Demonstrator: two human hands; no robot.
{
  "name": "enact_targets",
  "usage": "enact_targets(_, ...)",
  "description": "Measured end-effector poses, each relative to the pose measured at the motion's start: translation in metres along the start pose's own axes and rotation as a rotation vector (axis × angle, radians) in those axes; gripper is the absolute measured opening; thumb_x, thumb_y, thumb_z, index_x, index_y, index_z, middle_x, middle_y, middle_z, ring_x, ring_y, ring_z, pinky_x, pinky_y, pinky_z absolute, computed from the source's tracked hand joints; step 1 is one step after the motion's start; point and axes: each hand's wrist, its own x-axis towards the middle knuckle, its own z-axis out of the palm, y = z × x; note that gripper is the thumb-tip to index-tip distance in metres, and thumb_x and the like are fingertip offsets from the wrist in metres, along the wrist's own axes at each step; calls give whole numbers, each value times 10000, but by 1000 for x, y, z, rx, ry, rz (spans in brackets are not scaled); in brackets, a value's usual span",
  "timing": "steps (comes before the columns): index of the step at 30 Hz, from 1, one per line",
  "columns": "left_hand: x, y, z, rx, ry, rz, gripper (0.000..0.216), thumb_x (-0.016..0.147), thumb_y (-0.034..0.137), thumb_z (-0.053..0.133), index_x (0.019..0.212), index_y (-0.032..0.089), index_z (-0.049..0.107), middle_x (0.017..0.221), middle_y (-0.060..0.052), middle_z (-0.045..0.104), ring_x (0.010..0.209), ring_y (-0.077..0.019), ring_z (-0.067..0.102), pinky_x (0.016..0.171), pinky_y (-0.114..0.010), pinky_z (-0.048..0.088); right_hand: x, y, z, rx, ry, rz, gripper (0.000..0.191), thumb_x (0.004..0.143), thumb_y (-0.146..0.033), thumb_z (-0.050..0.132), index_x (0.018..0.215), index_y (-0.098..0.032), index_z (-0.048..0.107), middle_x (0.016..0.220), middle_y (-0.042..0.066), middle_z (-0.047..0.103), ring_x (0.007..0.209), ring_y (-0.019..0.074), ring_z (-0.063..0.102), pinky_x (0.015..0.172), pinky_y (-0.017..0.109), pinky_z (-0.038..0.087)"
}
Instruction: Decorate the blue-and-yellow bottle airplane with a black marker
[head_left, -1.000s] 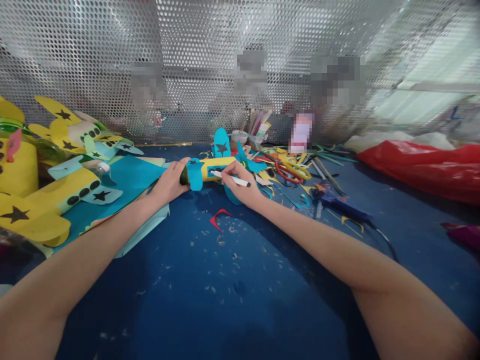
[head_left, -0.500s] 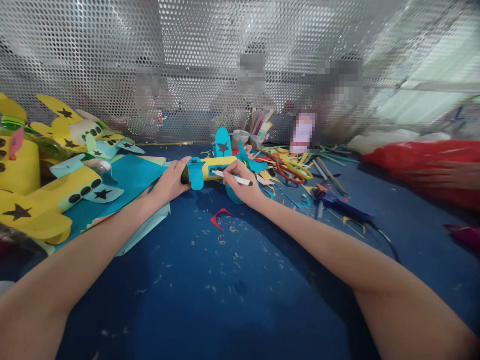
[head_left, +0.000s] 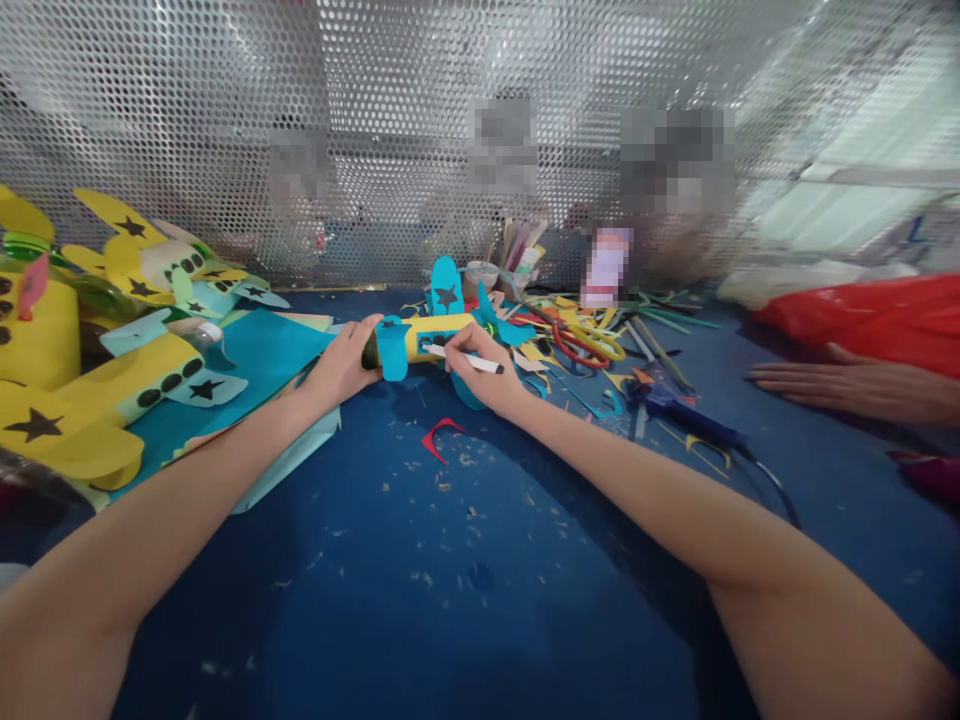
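A toy plane (head_left: 420,332) with a yellow body, blue paper wings and a black star on one wing lies across the blue table. My left hand (head_left: 351,356) is wrapped round its left end, where a dark part shows. In my right hand (head_left: 484,362) is a white marker (head_left: 480,364) with a black end, pinched between fingers and thumb. The marker's tip rests at a blue strip on the body that bears dark round marks. The far right end of the plane is partly hidden behind my right hand.
Finished-looking yellow planes (head_left: 161,370) stand at left on blue paper sheets (head_left: 277,340). Scissors (head_left: 581,345), paper scraps and a blue glue gun (head_left: 690,412) with a cord lie at right. Another person's hand (head_left: 847,385) rests near a red bag (head_left: 877,315). A red scrap (head_left: 439,437) lies in front.
My right hand and the marker tip have shifted very slightly along the blue strip, with more dark marking visible. The other person's hand has come down from the red bag onto the table.
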Motion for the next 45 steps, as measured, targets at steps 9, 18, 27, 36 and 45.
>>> enact_targets(9,0,0,1,-6,5,8,783,732,221,777,1414,195,393,1325,-146,582,1177,-336,581,1013,-501,478,0,1,0,-7,-4,-29,150,901,-273,571,784,-236,485,648,-27,620,586,133,547,618,315,407)
enact_targets(18,1,-2,1,-12,7,13,786,731,225,773,1419,206,393,1325,-134,581,1200,-333,572,1023,-499,475,1,2,0,-5,8,-11,140,892,-265,554,784,-243,467,633,-34,612,583,135,547,623,317,412)
enact_targets(27,0,-1,0,-8,-1,5,792,729,223,780,1420,169,397,1311,-157,588,1187,-341,578,1010,-486,482,0,0,-1,-12,3,7,141,892,-280,554,787,-243,468,644,-30,615,592,143,547,630,320,412)
enact_targets(36,0,-1,1,-11,7,5,791,727,219,775,1421,194,395,1314,-141,593,1192,-333,577,1013,-486,482,1,4,0,-14,22,17,141,886,-272,545,778,-245,458,628,-37,603,602,140,557,647,320,427)
enact_targets(45,0,-1,1,-18,4,5,800,731,237,777,1426,197,384,1319,-145,587,1173,-330,581,997,-486,486,0,5,0,-2,66,-5,154,884,-250,532,763,-251,436,604,-45,563,582,145,534,642,327,425)
